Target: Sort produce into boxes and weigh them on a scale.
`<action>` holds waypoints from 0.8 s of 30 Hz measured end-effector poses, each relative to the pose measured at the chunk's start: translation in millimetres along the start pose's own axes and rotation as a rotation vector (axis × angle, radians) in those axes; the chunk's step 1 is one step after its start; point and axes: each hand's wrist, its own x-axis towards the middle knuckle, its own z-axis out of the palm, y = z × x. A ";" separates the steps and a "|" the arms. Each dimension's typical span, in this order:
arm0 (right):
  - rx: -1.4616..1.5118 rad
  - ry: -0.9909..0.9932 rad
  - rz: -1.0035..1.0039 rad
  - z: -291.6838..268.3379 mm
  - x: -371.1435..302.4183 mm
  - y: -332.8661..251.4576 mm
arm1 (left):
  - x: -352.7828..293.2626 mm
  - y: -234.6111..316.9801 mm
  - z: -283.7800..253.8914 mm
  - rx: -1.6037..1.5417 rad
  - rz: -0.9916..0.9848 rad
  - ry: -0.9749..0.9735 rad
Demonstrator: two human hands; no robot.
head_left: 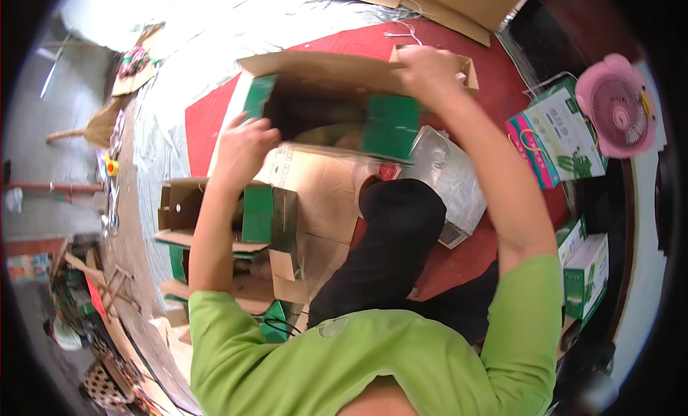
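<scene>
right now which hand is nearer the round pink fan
Right hand, at the right end of the green-flapped cardboard box, left of the fan; the left hand, at the box's left end, is farther.

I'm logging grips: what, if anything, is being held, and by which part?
An open cardboard box: the right hand at the right end of its far flap, the left hand at its left side; the fingers are blurred.

Can't swear to it, but this looks like a home with a makeshift floor workspace: straw broom (102,126) near 10 o'clock, pink fan (618,109) between 2 and 3, open cartons (256,214) at 9, red floor covering (351,39) at 12.
</scene>
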 end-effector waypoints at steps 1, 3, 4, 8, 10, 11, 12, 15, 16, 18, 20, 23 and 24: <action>-0.018 -0.025 -0.023 17.0 7.1 -16.5 | -12.1 -13.5 3.8 0.045 -0.016 -0.009; 0.186 0.014 -0.003 67.7 22.2 -56.0 | -40.3 -36.1 3.4 0.083 -0.061 -0.042; 0.016 -0.227 -0.023 60.3 30.1 -93.3 | -63.1 -50.0 2.6 0.040 -0.165 -0.117; 0.206 -0.289 -0.065 127.2 35.0 -180.1 | -126.6 -94.1 7.3 0.163 -0.286 -0.203; 0.226 -0.388 -0.055 146.1 30.5 -199.6 | -143.0 -115.8 15.9 0.124 -0.354 -0.225; 0.334 -0.420 0.010 146.7 32.9 -212.3 | -162.2 -139.2 22.7 0.182 -0.467 -0.246; 0.442 -0.448 0.078 146.4 34.1 -216.4 | -175.1 -162.0 29.6 0.177 -0.568 -0.295; 0.286 -0.443 -0.051 130.0 31.7 -204.1 | -167.5 -162.0 15.9 -0.030 -0.694 -0.290; 0.270 -0.439 -0.023 126.5 32.6 -190.1 | -160.4 -157.4 14.6 -0.043 -0.689 -0.255; 0.277 -0.428 0.006 117.8 32.6 -149.7 | -139.9 -142.9 17.0 -0.153 -0.610 -0.168; 0.290 -0.441 0.062 91.0 28.2 -107.1 | -122.5 -116.7 16.4 -0.249 -0.553 -0.089; 0.369 -0.286 0.201 62.8 -4.6 -25.7 | -87.2 -70.4 19.3 -0.462 -0.394 -0.005; 0.420 -0.245 0.234 53.0 -21.9 2.6 | -75.4 -57.6 23.7 -0.539 -0.379 -0.060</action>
